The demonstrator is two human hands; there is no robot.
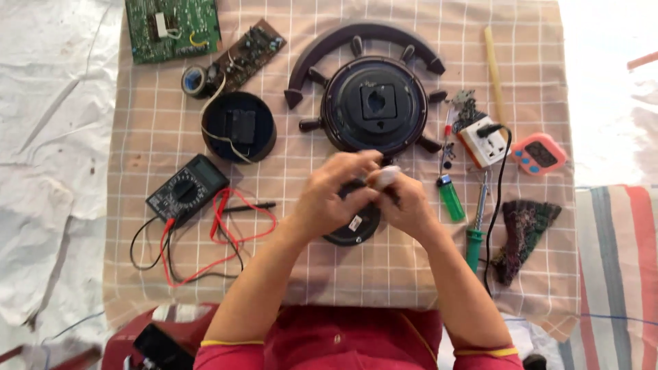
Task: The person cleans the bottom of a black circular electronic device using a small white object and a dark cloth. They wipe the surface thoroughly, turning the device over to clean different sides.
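Head view: both hands, left hand [336, 188] and right hand [404, 199], are pressed together, pinching a small white piece [382, 177] above a black round part [353, 226] on the checked cloth surface [384, 267]. Just beyond lies a ship-wheel clock back [373, 103]. A green lighter [451, 199] and soldering iron [476, 229] lie right; a multimeter [185, 188] left.

The person wears a red short-sleeved shirt [329, 339], each sleeve hemmed with a thin yellow band, seen at about 7 and 5 o'clock. Both forearms are bare; a white wrap covers one fingertip [384, 177].
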